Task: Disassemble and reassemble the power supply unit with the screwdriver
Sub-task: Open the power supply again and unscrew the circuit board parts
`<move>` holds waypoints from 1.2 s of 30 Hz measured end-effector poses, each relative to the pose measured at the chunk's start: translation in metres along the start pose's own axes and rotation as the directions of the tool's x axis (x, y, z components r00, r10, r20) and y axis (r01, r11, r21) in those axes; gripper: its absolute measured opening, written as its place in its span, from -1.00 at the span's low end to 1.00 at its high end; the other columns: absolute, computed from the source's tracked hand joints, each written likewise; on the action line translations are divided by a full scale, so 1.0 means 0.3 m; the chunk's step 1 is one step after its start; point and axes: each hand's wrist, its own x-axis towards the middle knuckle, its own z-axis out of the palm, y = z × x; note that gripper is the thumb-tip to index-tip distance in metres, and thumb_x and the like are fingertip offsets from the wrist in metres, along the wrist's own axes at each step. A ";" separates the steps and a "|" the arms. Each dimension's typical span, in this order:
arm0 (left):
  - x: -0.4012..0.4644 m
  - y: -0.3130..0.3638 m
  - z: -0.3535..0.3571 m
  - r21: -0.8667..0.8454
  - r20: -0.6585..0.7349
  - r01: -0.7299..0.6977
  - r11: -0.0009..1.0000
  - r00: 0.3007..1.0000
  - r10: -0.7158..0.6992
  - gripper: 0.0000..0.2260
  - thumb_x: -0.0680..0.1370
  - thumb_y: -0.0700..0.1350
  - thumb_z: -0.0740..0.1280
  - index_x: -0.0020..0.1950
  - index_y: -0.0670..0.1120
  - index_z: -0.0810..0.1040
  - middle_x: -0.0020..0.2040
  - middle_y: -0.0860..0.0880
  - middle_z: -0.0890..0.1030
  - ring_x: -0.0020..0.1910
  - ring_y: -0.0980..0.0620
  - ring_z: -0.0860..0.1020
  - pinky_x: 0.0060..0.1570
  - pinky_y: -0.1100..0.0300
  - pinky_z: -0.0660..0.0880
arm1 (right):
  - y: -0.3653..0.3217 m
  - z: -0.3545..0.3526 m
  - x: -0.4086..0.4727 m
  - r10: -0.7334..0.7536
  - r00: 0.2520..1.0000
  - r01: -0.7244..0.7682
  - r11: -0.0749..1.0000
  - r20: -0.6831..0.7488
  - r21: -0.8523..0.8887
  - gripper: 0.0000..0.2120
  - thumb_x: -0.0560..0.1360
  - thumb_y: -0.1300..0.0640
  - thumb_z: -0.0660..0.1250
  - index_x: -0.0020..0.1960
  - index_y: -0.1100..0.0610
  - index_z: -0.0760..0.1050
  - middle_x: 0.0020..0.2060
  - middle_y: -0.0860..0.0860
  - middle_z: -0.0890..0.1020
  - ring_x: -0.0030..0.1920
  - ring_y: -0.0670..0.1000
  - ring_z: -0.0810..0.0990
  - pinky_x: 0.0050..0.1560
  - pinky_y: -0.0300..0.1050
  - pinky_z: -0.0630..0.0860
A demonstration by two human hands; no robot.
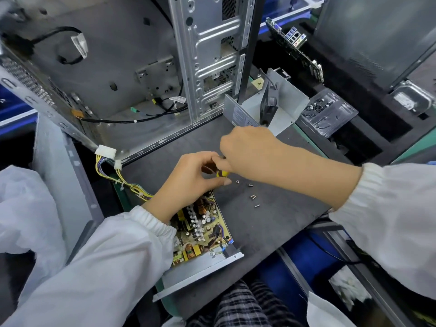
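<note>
Head view: at far left an open computer case [94,74] lies on its side, a yellow wire bundle [118,180] running from its edge down to the power supply unit [203,232]. The unit sits uncovered on the dark worktop [271,220] near the front edge, circuit board facing up, its long axis running from lower left to upper right; the left sleeve hides its left part. Above the unit's far end, the left hand [188,178] has its fingers curled, pinching the screwdriver [218,172] by its yellow-and-black handle. The right hand [250,149] grips the same handle from above, fingers curled round it; the shaft is hidden. Just right of the hands, five loose screws [252,197] lie scattered. Farther back right stand the removed metal cover [271,107] and a clear plastic tray [330,112] of small parts.
</note>
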 end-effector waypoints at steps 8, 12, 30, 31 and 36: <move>-0.014 -0.006 -0.023 -0.053 0.057 0.026 0.998 0.998 -0.023 -0.73 0.35 -0.36 0.52 -0.14 -0.06 0.53 -0.30 0.08 0.62 -0.30 0.23 0.53 -0.21 0.39 0.40 | -0.036 0.026 -0.061 -0.381 0.924 0.358 0.848 0.020 -0.390 -0.76 0.57 0.24 0.12 0.22 0.16 0.41 0.07 0.12 0.51 -0.04 0.12 0.56 -0.43 -0.12 0.19; -0.022 -0.006 -0.018 -0.060 0.071 0.021 0.998 0.997 -0.017 -0.74 0.32 -0.27 0.57 -0.10 -0.17 0.55 -0.24 0.05 0.65 -0.22 0.08 0.61 -0.10 0.32 0.48 | -0.031 0.009 -0.057 -0.357 0.923 0.384 0.827 0.143 -0.412 -0.92 0.54 0.23 0.19 -0.08 0.12 0.44 -0.29 0.04 0.48 -0.38 0.03 0.33 -0.49 -0.16 0.10; -0.026 -0.004 -0.016 -0.189 0.123 0.042 0.981 0.992 -0.018 -0.76 0.33 -0.30 0.58 -0.21 0.00 0.63 -0.28 0.05 0.67 -0.23 0.18 0.55 -0.08 0.31 0.50 | -0.023 -0.014 0.061 -0.129 0.864 0.079 0.989 0.487 0.121 -0.73 0.55 0.08 0.15 -0.27 0.18 0.43 -0.50 0.04 0.48 -0.55 0.00 0.41 -0.56 -0.26 0.23; -0.025 -0.008 -0.016 -0.170 0.117 0.039 0.985 0.993 -0.019 -0.81 0.34 -0.27 0.59 -0.22 -0.04 0.64 -0.27 0.01 0.68 -0.22 0.16 0.55 -0.04 0.24 0.50 | -0.023 -0.022 0.089 -0.042 0.741 -0.241 0.915 0.670 0.324 -0.67 0.57 0.07 0.08 -0.26 0.21 0.43 -0.60 0.01 0.42 -0.64 -0.05 0.35 -0.61 -0.33 0.19; -0.030 -0.017 -0.007 -0.123 0.177 0.053 0.991 0.984 -0.031 -0.88 0.39 -0.25 0.55 -0.17 -0.08 0.69 -0.20 0.04 0.70 -0.15 0.24 0.56 0.02 0.25 0.50 | -0.063 -0.043 0.088 -0.009 0.673 -0.298 0.912 0.739 0.282 -0.58 0.62 0.11 -0.03 -0.29 0.25 0.42 -0.67 0.00 0.37 -0.73 -0.07 0.26 -0.62 -0.44 0.17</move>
